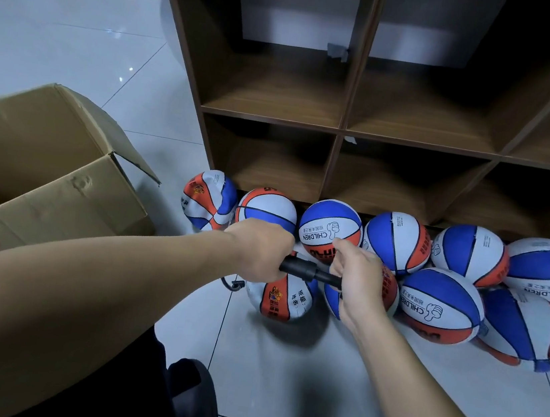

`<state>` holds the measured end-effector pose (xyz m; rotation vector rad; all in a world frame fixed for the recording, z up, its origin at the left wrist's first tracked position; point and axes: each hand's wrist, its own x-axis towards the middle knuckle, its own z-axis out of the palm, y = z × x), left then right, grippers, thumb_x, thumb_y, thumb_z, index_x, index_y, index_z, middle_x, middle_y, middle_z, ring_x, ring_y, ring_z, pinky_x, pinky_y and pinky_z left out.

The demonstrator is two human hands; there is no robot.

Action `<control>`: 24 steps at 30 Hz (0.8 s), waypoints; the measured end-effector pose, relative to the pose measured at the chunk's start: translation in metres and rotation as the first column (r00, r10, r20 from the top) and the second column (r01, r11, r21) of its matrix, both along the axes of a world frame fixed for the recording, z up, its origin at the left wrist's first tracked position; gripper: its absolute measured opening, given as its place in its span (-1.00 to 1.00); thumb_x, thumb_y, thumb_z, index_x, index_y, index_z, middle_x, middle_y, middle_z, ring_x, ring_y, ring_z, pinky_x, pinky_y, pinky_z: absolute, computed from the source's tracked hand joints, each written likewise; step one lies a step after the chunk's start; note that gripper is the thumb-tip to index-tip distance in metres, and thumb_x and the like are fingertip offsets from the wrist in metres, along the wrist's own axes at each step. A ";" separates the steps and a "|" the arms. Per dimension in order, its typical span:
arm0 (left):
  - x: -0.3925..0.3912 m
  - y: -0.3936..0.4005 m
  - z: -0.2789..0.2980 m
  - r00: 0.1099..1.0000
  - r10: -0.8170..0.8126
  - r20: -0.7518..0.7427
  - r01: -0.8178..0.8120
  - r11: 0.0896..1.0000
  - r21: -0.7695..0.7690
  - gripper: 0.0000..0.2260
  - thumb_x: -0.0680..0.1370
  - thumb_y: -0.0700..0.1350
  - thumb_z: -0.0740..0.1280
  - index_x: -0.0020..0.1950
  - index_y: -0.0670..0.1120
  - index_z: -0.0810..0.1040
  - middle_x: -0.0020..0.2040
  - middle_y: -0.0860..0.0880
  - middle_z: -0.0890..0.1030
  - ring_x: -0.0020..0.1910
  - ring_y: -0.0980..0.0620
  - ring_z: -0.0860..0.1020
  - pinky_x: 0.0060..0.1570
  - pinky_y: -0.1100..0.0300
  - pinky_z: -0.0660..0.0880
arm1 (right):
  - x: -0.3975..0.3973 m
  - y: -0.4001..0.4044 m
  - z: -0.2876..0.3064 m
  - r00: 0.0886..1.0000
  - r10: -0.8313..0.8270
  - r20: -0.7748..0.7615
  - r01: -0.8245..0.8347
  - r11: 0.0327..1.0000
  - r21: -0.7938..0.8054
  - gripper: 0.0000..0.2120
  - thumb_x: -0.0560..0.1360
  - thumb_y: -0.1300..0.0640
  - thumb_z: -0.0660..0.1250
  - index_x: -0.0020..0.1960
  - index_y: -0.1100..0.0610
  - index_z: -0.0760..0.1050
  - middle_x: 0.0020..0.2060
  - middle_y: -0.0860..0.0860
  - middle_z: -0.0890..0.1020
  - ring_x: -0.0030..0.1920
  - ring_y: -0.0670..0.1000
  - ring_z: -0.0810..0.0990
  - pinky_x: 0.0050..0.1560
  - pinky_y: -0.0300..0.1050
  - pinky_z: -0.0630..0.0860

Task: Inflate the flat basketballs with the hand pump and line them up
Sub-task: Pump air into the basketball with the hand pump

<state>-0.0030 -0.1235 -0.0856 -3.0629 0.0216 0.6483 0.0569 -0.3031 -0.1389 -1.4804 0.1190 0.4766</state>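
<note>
Fingers of both hands, left hand [261, 250] and right hand [356, 282], curl round pump [297, 268].

"CHILDREN" printed upside down on centre back-row ball [331, 228], front-row ball [440, 305] and, partly cut off, far-right ball [547, 270]. Chinese characters beside each, too small to read.

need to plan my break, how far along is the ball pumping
Done: a row of round red, white and blue basketballs lines the wooden shelf's base. In hand: left hand and right hand grip the black hand pump over a part-filled ball. Left: the crumpled ball at the row's left end and a saggy one at right.
</note>
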 end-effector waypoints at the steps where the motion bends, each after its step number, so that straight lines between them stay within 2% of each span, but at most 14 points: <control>1: 0.000 -0.002 0.001 1.000 -0.004 -0.003 0.004 1.000 0.002 -0.76 0.61 0.05 0.32 -0.23 0.05 0.41 -0.31 0.03 0.51 -0.35 -0.01 0.49 -0.33 0.09 0.49 | -0.001 0.001 0.000 1.000 -0.003 -0.006 0.003 1.000 -0.004 -0.49 0.57 0.21 0.36 -0.43 -0.01 0.17 -0.45 0.02 0.18 -0.40 0.01 0.13 -0.33 -0.06 0.12; 5: 0.001 -0.010 0.000 1.000 -0.024 -0.007 0.024 1.000 0.008 -0.74 0.61 0.03 0.32 -0.24 0.03 0.39 -0.29 0.02 0.51 -0.36 -0.01 0.47 -0.32 0.09 0.48 | -0.006 0.005 -0.003 1.000 0.005 -0.018 -0.005 1.000 -0.011 -0.55 0.52 0.17 0.37 -0.41 0.01 0.17 -0.43 0.04 0.18 -0.36 0.03 0.14 -0.28 -0.01 0.15; 9: 0.001 -0.015 -0.002 0.999 -0.047 -0.006 0.047 0.999 -0.004 -0.74 0.61 0.02 0.32 -0.24 0.03 0.38 -0.28 0.03 0.49 -0.36 0.01 0.46 -0.35 0.11 0.41 | -0.011 0.010 -0.004 1.000 0.009 0.001 -0.009 1.000 -0.012 -0.50 0.55 0.20 0.37 -0.45 0.01 0.20 -0.44 0.02 0.21 -0.36 0.03 0.16 -0.24 0.00 0.17; 14: 0.003 -0.015 0.000 0.997 -0.069 -0.017 0.069 0.997 -0.023 -0.77 0.61 0.03 0.33 -0.22 0.04 0.39 -0.25 0.03 0.49 -0.34 0.02 0.47 -0.33 0.12 0.41 | -0.013 0.008 -0.008 0.999 0.038 0.019 -0.038 0.999 0.005 -0.54 0.51 0.15 0.41 -0.34 0.06 0.14 -0.37 0.07 0.18 -0.22 0.17 0.12 -0.20 0.04 0.13; 19: 0.005 -0.006 0.000 0.999 -0.026 -0.040 0.023 0.998 -0.062 -0.82 0.56 0.01 0.34 -0.22 0.01 0.49 -0.31 0.02 0.54 -0.36 -0.01 0.50 -0.34 0.10 0.48 | -0.001 -0.004 -0.005 0.990 0.098 0.097 -0.095 0.995 -0.033 -0.48 0.59 0.25 0.40 -0.44 0.02 0.23 -0.45 0.02 0.20 -0.37 0.02 0.18 -0.29 -0.06 0.17; 24: 0.006 0.023 0.006 0.996 0.062 -0.059 -0.063 0.998 -0.006 -0.82 0.54 0.01 0.35 -0.23 0.00 0.52 -0.33 0.01 0.54 -0.36 -0.04 0.47 -0.35 0.12 0.44 | 0.026 -0.044 -0.003 0.998 0.051 0.025 -0.050 0.998 -0.047 -0.52 0.56 0.24 0.43 -0.42 -0.01 0.30 -0.44 0.02 0.19 -0.38 0.02 0.18 -0.25 0.01 0.13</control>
